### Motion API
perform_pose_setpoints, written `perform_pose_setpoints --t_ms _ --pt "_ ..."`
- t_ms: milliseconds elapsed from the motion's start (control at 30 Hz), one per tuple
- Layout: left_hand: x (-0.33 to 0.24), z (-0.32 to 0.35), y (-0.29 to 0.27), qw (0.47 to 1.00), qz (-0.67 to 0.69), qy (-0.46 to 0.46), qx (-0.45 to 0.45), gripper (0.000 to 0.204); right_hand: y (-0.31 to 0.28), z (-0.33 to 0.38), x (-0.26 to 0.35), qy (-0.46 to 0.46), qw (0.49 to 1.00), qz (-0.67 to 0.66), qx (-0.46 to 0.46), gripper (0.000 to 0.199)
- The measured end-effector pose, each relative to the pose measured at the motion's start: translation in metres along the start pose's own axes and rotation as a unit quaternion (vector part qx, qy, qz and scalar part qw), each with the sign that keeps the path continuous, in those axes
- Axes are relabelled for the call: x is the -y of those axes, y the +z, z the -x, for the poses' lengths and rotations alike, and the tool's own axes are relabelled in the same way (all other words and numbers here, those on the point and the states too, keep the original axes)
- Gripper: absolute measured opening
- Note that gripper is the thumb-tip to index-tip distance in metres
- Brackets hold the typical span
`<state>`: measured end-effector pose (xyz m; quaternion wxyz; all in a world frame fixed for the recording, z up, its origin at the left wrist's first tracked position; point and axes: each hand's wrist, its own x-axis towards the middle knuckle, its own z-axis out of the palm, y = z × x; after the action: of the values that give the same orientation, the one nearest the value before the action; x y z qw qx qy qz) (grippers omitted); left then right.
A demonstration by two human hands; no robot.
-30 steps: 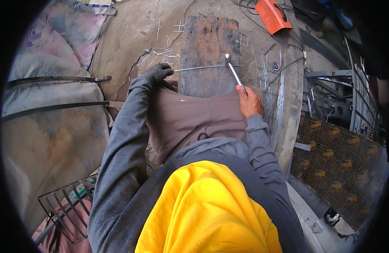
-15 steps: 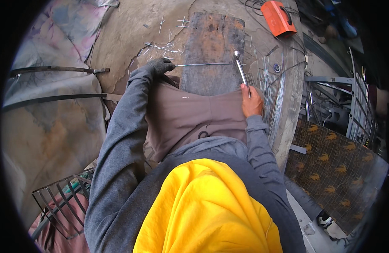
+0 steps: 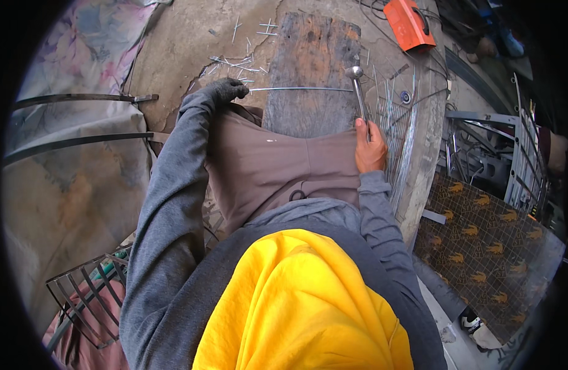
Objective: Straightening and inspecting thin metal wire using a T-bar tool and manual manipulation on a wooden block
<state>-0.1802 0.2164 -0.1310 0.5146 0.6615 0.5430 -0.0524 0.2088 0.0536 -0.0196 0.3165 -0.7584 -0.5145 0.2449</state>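
Observation:
My left hand (image 3: 227,90), in a dark grey glove, pinches one end of a thin metal rod (image 3: 308,88). The rod lies crosswise over a worn, stained wooden board (image 3: 318,52), its far end near the board's right edge. In my bare right hand (image 3: 371,148) is a hammer (image 3: 360,95), gripped by its shiny metal handle. The rounded hammer head points away from me, just right of the board and close to the rod's end. Whether head and rod touch, I cannot tell.
Short cut rods (image 3: 234,63) lie scattered left of the board. Long thin rods (image 3: 407,129) are bundled on the right. An orange metal box (image 3: 409,24) with cables stands at the far right. Flat bars (image 3: 80,140) cross a draped sheet (image 3: 68,203) on the left.
The hammer head has shifted slightly right and away from me and looks larger, as if raised. My left hand has moved a little left and away with the rod.

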Motion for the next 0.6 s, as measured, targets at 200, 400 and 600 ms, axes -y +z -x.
perform_pose_setpoints --t_ms 200,400,600 --pt "0.021 0.0 0.005 0.995 0.029 0.08 -0.051 0.04 0.015 -0.012 -0.015 0.011 0.994 0.088 0.069 0.048" --pt "0.007 -0.002 0.004 0.997 0.011 0.052 -0.057 0.041 0.014 -0.012 -0.025 0.01 0.993 0.095 0.068 0.05" --pt "0.004 0.007 0.001 0.998 0.02 0.009 -0.055 0.042 0.016 -0.008 -0.03 0.01 0.998 0.058 0.032 0.051"
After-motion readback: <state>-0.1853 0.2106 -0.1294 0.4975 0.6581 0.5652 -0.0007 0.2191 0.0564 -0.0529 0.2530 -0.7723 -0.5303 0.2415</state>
